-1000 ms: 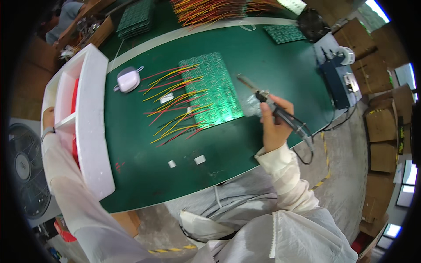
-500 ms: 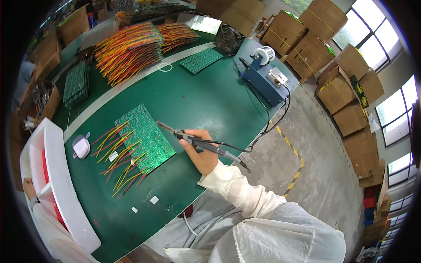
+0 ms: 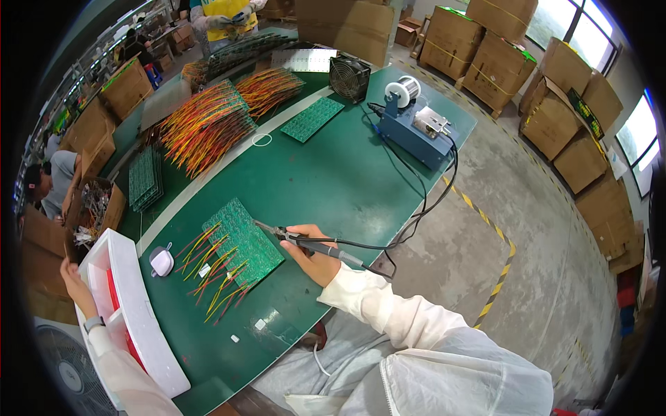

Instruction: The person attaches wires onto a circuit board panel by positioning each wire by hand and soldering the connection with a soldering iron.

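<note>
In my right hand [image 3: 313,255] is a soldering iron [image 3: 316,247] with a black cable, its fingers closed round the handle. The tip end points left, close to the right edge of a green circuit board [image 3: 244,239] lying on the table. Red and yellow wires [image 3: 216,269] stick out from the board's left side. My left hand [image 3: 80,290], with a band at the wrist, reaches past the white foam box [image 3: 142,312] at the left. Its fingers are stretched out by a brown cardboard surface, and I see nothing held in them.
A blue solder feeder [image 3: 413,135] with a wire spool stands at the far right. Wired boards [image 3: 208,125], bare boards [image 3: 146,179] and a black fan [image 3: 349,78] lie farther back. A box of parts [image 3: 96,208] and a person [image 3: 59,177] are at the left.
The view has shifted, showing more at the left and back. My left hand has moved up and away from the foam box, toward the cardboard. My right hand keeps the iron by the board.
</note>
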`<state>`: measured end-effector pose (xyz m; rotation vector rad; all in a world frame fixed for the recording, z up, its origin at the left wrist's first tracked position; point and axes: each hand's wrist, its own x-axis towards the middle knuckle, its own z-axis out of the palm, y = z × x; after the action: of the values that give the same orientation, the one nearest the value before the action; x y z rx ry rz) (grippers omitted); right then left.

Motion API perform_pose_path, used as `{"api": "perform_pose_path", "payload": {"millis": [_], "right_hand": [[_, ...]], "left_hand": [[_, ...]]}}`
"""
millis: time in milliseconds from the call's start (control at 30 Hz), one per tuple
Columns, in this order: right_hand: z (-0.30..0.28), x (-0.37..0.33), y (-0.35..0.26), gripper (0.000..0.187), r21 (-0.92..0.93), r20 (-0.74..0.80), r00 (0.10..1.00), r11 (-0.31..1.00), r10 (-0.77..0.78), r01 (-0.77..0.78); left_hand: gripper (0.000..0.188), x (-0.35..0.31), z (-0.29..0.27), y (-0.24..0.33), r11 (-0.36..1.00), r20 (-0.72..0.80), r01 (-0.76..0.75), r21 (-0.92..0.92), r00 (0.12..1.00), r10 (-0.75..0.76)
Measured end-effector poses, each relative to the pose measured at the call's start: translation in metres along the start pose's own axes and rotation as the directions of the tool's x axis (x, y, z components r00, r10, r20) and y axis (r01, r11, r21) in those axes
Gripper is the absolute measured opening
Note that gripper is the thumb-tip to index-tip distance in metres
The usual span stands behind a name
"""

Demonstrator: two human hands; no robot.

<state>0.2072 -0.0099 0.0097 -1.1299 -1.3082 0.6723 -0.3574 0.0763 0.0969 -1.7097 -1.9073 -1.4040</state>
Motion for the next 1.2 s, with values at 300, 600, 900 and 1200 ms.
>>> {"api": "perform_pose_path", "payload": {"millis": [300, 600, 900, 1200], "right_hand": [[0.009, -0.001, 0.003, 0.025, 0.053, -0.112, 0.994, 0.999, -0.001, 0.007], [0.010, 0.002, 0.006, 0.027, 0.001, -0.110, 0.992, 0.998, -0.065, 0.066], [0.007, -0.006, 0.012, 0.029, 0.079, -0.143, 0.990, 0.997, 0.020, -0.008], [0.005, -0.012, 0.007, 0.031, 0.123, -0.104, 0.994, 0.992, -0.027, 0.039]], "left_hand": [[0.013, -0.096, 0.025, 0.316, 0.923, 0.342, -0.053, -0.381, 0.920, 0.194], [0.010, -0.224, 0.098, 0.316, 0.906, 0.507, -0.265, -0.330, 0.760, 0.407], [0.011, -0.225, 0.121, 0.289, 0.936, 0.434, -0.184, -0.300, 0.847, 0.306], [0.012, -0.224, 0.123, 0.279, 0.939, 0.461, -0.151, -0.309, 0.840, 0.287]]}}
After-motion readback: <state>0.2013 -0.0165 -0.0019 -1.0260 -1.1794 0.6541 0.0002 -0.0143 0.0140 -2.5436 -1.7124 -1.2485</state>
